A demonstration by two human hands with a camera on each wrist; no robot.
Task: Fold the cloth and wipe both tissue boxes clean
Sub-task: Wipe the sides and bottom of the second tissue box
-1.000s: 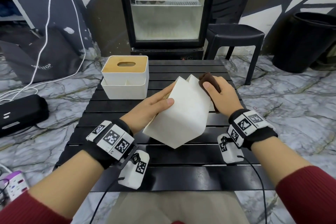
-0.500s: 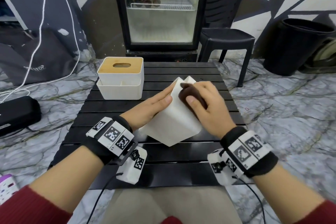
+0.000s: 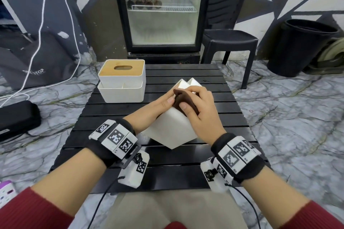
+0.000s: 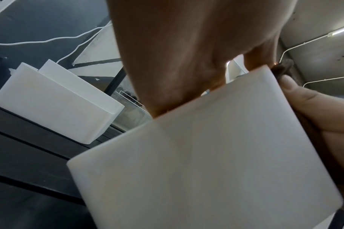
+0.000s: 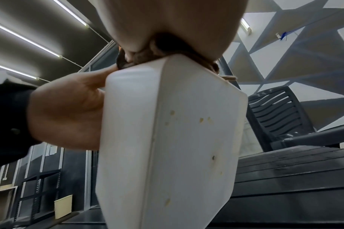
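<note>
A plain white tissue box [image 3: 173, 130] stands tilted on one corner on the black slatted table [image 3: 167, 169]. My left hand [image 3: 158, 106] holds its left side, fingers along the face and thumb at the upper edge. My right hand [image 3: 197, 109] grips a folded brown cloth [image 3: 183, 98] and presses it on the box's upper edge. The right wrist view shows yellowish specks on the box's [image 5: 177, 139] face below the cloth [image 5: 167, 46]. A second white tissue box [image 3: 122, 80] with a wooden lid stands at the back left, untouched.
A glass-door fridge [image 3: 162, 15] stands behind the table, with a black plastic chair [image 3: 229, 42] to its right. A black bin [image 3: 305, 46] is at the far right. Cables and a black case [image 3: 16, 117] lie on the marble floor at the left.
My right hand has slid the cloth from the box's far right edge leftward to the upper edge beside my left thumb. The box now sits lower and nearer to me.
</note>
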